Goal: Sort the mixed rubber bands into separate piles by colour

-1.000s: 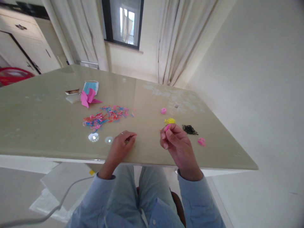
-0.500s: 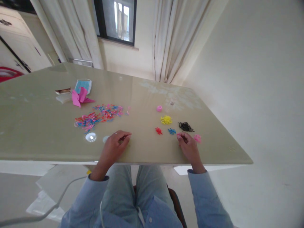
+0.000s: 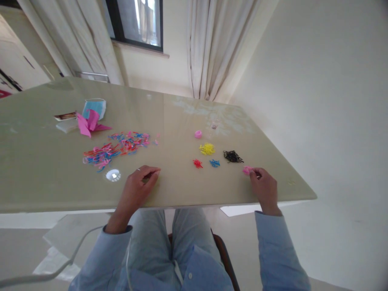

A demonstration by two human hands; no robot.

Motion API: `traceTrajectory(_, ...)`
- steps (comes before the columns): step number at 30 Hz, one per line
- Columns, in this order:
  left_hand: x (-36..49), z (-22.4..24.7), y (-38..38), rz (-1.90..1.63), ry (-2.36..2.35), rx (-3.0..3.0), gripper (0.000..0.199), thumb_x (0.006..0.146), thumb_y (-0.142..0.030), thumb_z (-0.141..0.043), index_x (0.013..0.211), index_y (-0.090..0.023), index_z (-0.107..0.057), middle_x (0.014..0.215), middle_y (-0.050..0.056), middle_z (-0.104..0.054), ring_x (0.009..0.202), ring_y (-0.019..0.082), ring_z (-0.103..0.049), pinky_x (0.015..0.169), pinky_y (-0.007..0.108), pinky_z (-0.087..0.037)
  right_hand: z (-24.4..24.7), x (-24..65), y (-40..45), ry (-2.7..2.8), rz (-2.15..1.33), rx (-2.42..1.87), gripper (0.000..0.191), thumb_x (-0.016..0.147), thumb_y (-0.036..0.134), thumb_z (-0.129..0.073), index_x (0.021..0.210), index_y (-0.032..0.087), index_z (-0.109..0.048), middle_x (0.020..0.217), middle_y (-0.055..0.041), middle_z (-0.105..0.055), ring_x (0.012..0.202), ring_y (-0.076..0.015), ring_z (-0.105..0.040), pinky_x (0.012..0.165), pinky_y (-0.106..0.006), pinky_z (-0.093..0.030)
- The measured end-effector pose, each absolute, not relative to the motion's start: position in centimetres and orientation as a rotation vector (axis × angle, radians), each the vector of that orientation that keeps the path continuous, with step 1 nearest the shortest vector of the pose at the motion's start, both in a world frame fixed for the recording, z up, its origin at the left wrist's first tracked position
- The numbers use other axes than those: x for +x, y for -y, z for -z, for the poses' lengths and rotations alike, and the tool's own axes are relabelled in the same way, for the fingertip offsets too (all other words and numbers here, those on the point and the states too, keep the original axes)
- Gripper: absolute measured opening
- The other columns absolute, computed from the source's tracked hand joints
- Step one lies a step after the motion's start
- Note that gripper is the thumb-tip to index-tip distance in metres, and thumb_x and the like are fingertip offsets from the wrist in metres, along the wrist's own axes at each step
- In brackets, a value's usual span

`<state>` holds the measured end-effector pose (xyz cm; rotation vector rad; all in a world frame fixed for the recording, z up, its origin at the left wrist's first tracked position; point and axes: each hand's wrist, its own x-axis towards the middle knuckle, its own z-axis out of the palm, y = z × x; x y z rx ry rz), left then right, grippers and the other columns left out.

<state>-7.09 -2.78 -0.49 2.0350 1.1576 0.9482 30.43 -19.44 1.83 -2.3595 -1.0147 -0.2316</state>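
My left hand [image 3: 140, 184] rests near the table's front edge, thumb and fingertips pinched together; anything between them is too small to make out. My right hand [image 3: 264, 185] is at the small pink pile [image 3: 246, 170], its fingertips closed at the pile's edge, and what they hold is hidden. Left of that pile lie small heaps of black pieces [image 3: 233, 157], blue pieces [image 3: 214, 163], red pieces [image 3: 197, 163] and yellow pieces [image 3: 207, 149]. A pink ring-shaped item [image 3: 198, 134] sits behind the yellow heap. Mixed pink, red and blue pieces [image 3: 101, 155] spread across the left side.
On the table [image 3: 178, 190], a clear round dome [image 3: 113, 175] lies left of my left hand. Farther back are a pink folded paper [image 3: 91, 122], a blue face mask [image 3: 95, 108] and a small picture card [image 3: 66, 116]. A cable [image 3: 71, 260] hangs below at the left.
My right hand has moved right, from beside the blue heap to the pink pile. My left hand keeps its pinch. The whole view has shifted slightly.
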Motion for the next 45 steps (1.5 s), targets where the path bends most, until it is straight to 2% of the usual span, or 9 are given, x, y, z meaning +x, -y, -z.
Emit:
traceTrajectory(6,-7.0,0.4,2.7,-0.946,-1.162,2.044,0.027,0.085,-0.041,-0.053,0.088,-0.021,-0.072,0.088,0.004,-0.074,0.083,0.019,-0.067,0.079,0.030,-0.053,-1.7,31.7,19.6,1.088,0.290,-2.447,0.038,0.083,0.043,-0.041,0.083,0.017,-0.069,0.081,-0.0130,-0.069,0.075,-0.0252,-0.059,0.072,-0.037,-0.042)
traceTrajectory(17,-7.0,0.4,2.8,-0.946,-1.169,2.075,0.027,0.086,-0.039,-0.052,0.088,-0.021,-0.072,0.087,0.004,-0.073,0.082,0.018,-0.067,0.079,0.029,-0.053,-1.4,30.3,19.6,0.928,0.409,-2.309,0.031,0.077,0.033,-0.046,0.086,0.016,-0.070,0.082,-0.0116,-0.067,0.066,-0.0220,-0.053,0.073,-0.036,-0.041)
traceTrajectory(29,-7.5,0.6,2.4,-0.881,-1.239,2.133,0.029,0.083,-0.049,-0.056,0.089,-0.026,-0.072,0.092,0.002,-0.075,0.084,0.021,-0.069,0.080,0.032,-0.055,-0.5,31.1,19.1,0.939,0.187,-2.290,0.033,0.090,0.030,-0.035,0.092,0.017,-0.066,0.097,-0.0154,-0.068,0.089,-0.0232,-0.055,0.081,-0.035,-0.039)
traceTrajectory(34,-7.5,0.5,2.3,-0.859,-1.240,2.198,0.031,0.084,-0.050,-0.054,0.089,-0.026,-0.072,0.092,0.002,-0.075,0.083,0.021,-0.069,0.081,0.031,-0.054,-0.2,31.2,19.4,0.886,0.195,-2.241,0.035,0.091,0.031,-0.034,0.095,0.016,-0.065,0.101,-0.0158,-0.069,0.092,-0.0231,-0.057,0.084,-0.035,-0.040)
traceTrajectory(37,-7.4,0.5,2.5,-0.868,-1.229,2.193,0.032,0.083,-0.049,-0.054,0.088,-0.024,-0.072,0.090,0.003,-0.075,0.082,0.020,-0.068,0.081,0.030,-0.054,-0.1,31.1,19.6,0.832,0.230,-2.172,0.033,0.089,0.034,-0.036,0.091,0.016,-0.064,0.097,-0.0150,-0.070,0.089,-0.0235,-0.058,0.082,-0.036,-0.041)
traceTrajectory(41,-7.2,0.2,2.8,-0.916,-1.244,2.124,0.032,0.083,-0.048,-0.055,0.088,-0.022,-0.073,0.090,0.004,-0.075,0.083,0.020,-0.068,0.080,0.030,-0.053,-0.5,29.2,20.0,0.799,0.191,-2.010,0.027,0.087,0.038,-0.043,0.084,0.019,-0.062,0.084,-0.0083,-0.068,0.078,-0.0216,-0.057,0.074,-0.032,-0.042)
traceTrajectory(45,-7.0,-0.2,3.0,-1.010,-1.248,1.996,0.032,0.083,-0.046,-0.057,0.089,-0.020,-0.074,0.091,0.005,-0.075,0.086,0.020,-0.068,0.079,0.029,-0.053,-1.2,25.0,19.8,0.999,-0.016,-1.843,0.022,0.086,0.030,-0.045,0.071,0.021,-0.056,0.065,0.0009,-0.056,0.062,-0.0156,-0.050,0.062,-0.026,-0.038)
